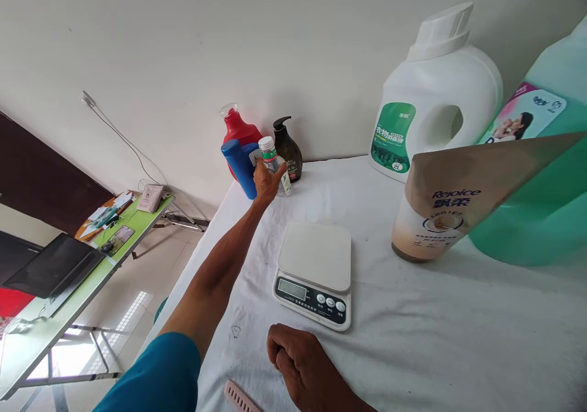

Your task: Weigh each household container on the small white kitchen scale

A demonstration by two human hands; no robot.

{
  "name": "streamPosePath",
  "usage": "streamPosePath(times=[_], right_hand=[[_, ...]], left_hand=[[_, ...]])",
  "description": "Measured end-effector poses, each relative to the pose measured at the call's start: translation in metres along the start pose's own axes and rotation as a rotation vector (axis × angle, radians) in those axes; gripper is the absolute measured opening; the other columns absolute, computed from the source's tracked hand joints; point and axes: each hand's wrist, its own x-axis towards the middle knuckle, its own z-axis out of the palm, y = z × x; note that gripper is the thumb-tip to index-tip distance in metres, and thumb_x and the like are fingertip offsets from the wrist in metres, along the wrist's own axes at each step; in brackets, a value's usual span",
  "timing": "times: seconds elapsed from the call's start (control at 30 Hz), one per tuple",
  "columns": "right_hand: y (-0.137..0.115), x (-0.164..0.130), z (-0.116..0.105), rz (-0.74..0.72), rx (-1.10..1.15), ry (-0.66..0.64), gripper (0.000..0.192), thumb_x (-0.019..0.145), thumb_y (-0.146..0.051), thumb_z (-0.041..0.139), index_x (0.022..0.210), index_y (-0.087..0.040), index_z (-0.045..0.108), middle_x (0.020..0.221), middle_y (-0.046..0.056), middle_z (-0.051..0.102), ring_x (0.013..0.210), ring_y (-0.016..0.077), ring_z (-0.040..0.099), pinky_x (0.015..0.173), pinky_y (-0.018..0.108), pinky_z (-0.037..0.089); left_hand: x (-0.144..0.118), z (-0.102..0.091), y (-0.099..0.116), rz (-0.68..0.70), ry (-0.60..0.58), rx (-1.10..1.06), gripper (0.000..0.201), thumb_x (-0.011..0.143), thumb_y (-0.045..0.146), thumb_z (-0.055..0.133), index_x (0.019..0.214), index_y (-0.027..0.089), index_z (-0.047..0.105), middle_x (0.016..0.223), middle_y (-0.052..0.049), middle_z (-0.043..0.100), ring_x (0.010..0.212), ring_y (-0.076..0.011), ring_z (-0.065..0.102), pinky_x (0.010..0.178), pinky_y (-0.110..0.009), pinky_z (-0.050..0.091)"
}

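**Surface Layout and Hand Positions**

The surface is covered by a white cloth and is set against a plain pale wall. A digital scale is placed near its middle. At the far edge, a small clear bottle with a green-and-white cap is gripped by the left hand, whose fingers are wrapped around its body; the arm is fully extended. A blue bottle, a red bottle and a dark pump bottle are grouped just beside it. The right hand is rested on the cloth in front of the scale, curled into a loose fist with nothing seen in it. A pink comb lies near it.

To the right, a white detergent jug, a brown pouch and a green jug are seen. To the left, a green folding table carrying a laptop is seen on a tiled floor.
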Motion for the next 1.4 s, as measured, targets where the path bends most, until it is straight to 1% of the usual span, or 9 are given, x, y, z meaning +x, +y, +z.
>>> streamPosePath(times=[0.3, 0.53, 0.6, 0.7, 0.83, 0.93, 1.07, 1.2, 1.4], right_hand=[[0.001, 0.000, -0.001, -0.027, -0.019, 0.014, 0.017, 0.083, -0.005, 0.044, 0.076, -0.021, 0.043, 0.072, -0.002, 0.052, 0.064, 0.0118, 0.044, 0.063, 0.027, 0.029], [-0.015, 0.002, -0.006, -0.005, 0.009, 0.034, 0.022, 0.075, 0.002, 0.046, 0.073, -0.020, 0.045, 0.069, -0.004, 0.051, 0.062, 0.0101, 0.044, 0.064, 0.025, 0.031], [-0.016, 0.002, -0.007, 0.004, 0.005, 0.029, 0.022, 0.073, 0.003, 0.047, 0.072, -0.020, 0.045, 0.069, -0.004, 0.052, 0.063, 0.0101, 0.045, 0.064, 0.024, 0.032], [-0.016, 0.002, -0.006, 0.002, -0.007, 0.040, 0.023, 0.073, 0.003, 0.046, 0.072, -0.020, 0.046, 0.070, -0.004, 0.053, 0.063, 0.0101, 0.046, 0.064, 0.023, 0.033], [-0.014, 0.000, -0.005, 0.002, -0.007, 0.041, 0.021, 0.075, 0.001, 0.046, 0.073, -0.020, 0.047, 0.070, -0.004, 0.052, 0.061, 0.0100, 0.045, 0.063, 0.024, 0.032], [-0.013, -0.001, -0.006, -0.023, -0.013, 0.044, 0.019, 0.077, -0.001, 0.046, 0.074, -0.020, 0.047, 0.069, -0.004, 0.052, 0.060, 0.0103, 0.045, 0.063, 0.024, 0.033], [-0.014, -0.001, -0.007, -0.015, -0.016, 0.038, 0.018, 0.077, -0.003, 0.045, 0.074, -0.021, 0.046, 0.069, -0.004, 0.052, 0.061, 0.0107, 0.045, 0.063, 0.025, 0.033], [-0.015, 0.000, -0.007, -0.017, -0.006, 0.033, 0.019, 0.077, -0.002, 0.045, 0.075, -0.021, 0.046, 0.069, -0.004, 0.051, 0.061, 0.0109, 0.044, 0.065, 0.025, 0.034], [-0.012, -0.001, -0.006, -0.016, 0.000, 0.032, 0.019, 0.077, -0.002, 0.043, 0.074, -0.021, 0.045, 0.070, -0.003, 0.051, 0.063, 0.0109, 0.043, 0.065, 0.025, 0.032]], left_hand=[[-0.001, 0.003, 0.007, -0.008, 0.084, -0.063, 0.058, 0.077, 0.056, 0.091, 0.108, 0.021, 0.056, 0.132, -0.022, 0.065, 0.140, -0.0392, 0.056, 0.116, -0.056, 0.041], [-0.029, -0.026, 0.063, 0.085, 0.270, -0.219, 0.108, 0.066, 0.067, 0.095, 0.148, 0.019, 0.043, 0.167, -0.023, 0.035, 0.163, -0.0443, 0.020, 0.134, -0.065, 0.012], [-0.055, -0.030, 0.085, 0.193, 0.137, -0.296, 0.108, 0.064, 0.065, 0.097, 0.151, 0.028, 0.044, 0.169, -0.017, 0.036, 0.161, -0.0411, 0.029, 0.134, -0.062, 0.022], [-0.100, -0.021, 0.115, 0.361, -0.336, -0.403, 0.100, 0.064, 0.066, 0.096, 0.145, 0.022, 0.055, 0.153, -0.019, 0.057, 0.145, -0.0390, 0.054, 0.124, -0.060, 0.042], [-0.140, 0.014, 0.135, 0.324, -0.769, -0.385, 0.074, 0.061, 0.057, 0.099, 0.121, 0.023, 0.072, 0.127, -0.013, 0.076, 0.119, -0.0357, 0.072, 0.100, -0.053, 0.061], [-0.151, 0.039, 0.133, 0.173, -0.896, -0.361, 0.048, 0.066, 0.053, 0.097, 0.097, 0.022, 0.078, 0.101, -0.006, 0.081, 0.095, -0.0292, 0.077, 0.080, -0.042, 0.064], [-0.153, 0.052, 0.126, 0.032, -0.858, -0.412, 0.037, 0.067, 0.045, 0.098, 0.086, 0.019, 0.079, 0.094, -0.007, 0.082, 0.091, -0.0285, 0.078, 0.082, -0.044, 0.065], [-0.137, 0.031, 0.123, -0.037, -0.748, -0.578, 0.031, 0.071, 0.035, 0.095, 0.089, 0.015, 0.080, 0.099, -0.011, 0.083, 0.098, -0.0291, 0.079, 0.090, -0.046, 0.065], [-0.102, -0.058, 0.111, 0.204, -0.658, -0.601, 0.025, 0.077, 0.030, 0.092, 0.096, 0.017, 0.081, 0.104, -0.010, 0.083, 0.100, -0.0299, 0.079, 0.094, -0.051, 0.066]])
